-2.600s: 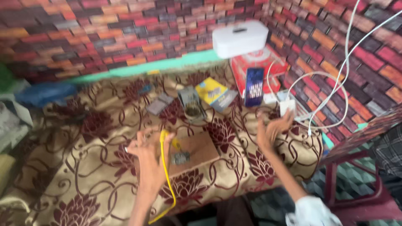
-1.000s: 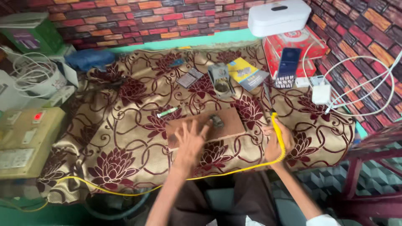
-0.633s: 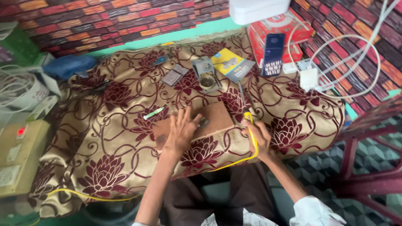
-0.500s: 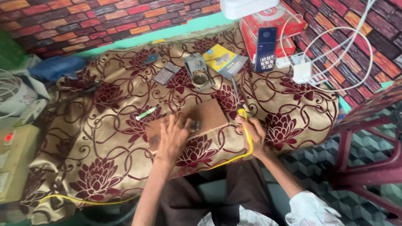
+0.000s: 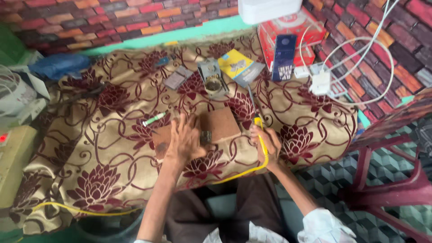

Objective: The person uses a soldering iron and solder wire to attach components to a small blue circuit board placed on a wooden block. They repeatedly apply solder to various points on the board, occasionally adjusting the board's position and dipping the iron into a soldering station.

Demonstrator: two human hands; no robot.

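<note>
I see my left hand (image 5: 184, 139) spread flat on a brown wooden board (image 5: 220, 125) lying on the floral cloth-covered surface (image 5: 108, 148). My right hand (image 5: 266, 141) grips a soldering iron (image 5: 254, 108) trailing a yellow cable (image 5: 252, 168).

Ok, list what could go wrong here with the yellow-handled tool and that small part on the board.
1. The left hand lies flat on the brown board, right beside the small dark part. If the yellow-handled tool in the right hand swings that way, it may hit the fingers.
2. The yellow cord loops off the table edge across the lap; a snag might jerk the tool.
</note>
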